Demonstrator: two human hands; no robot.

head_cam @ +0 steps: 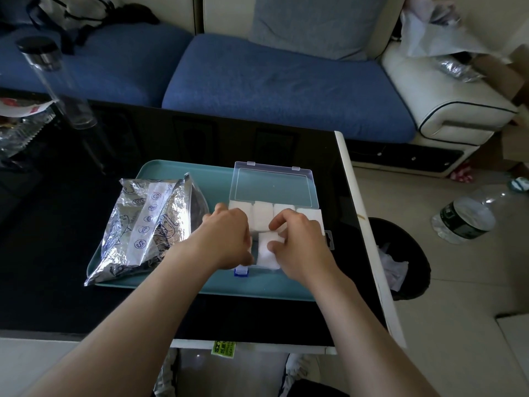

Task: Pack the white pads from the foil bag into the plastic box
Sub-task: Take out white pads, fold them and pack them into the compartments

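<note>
Two bare forearms are extended from the near edge across a glossy black table (57,253), and both hands are brought together over a shallow clear plastic box (329,239). The box is set on the right half of a teal rectangular plastic tray (200,287), with a small blue latch (241,271) on its near wall. In the near row of the box a soft square white pad (266,255) is lying flat (its surface looks slightly fluffy). The left hand (229,239) is held palm down at the left of this pad, with its fingers curled downward; the tips are hidden, so it cannot be told whether anything is gripped. The right hand (297,242) is arched over the pad's right edge, which is pinched between the bent thumb and the curled fingers. Just beyond the hands, a row of white pads (262,216) is packed side by side along the far side of the box. The transparent hinged lid (272,184) is laid open flat behind it. On the left of the tray a crinkled silver foil bag (146,224) with blue printed drawings is lying on its side. Farther off, a blue cushioned sofa (272,78) is seen.
</note>
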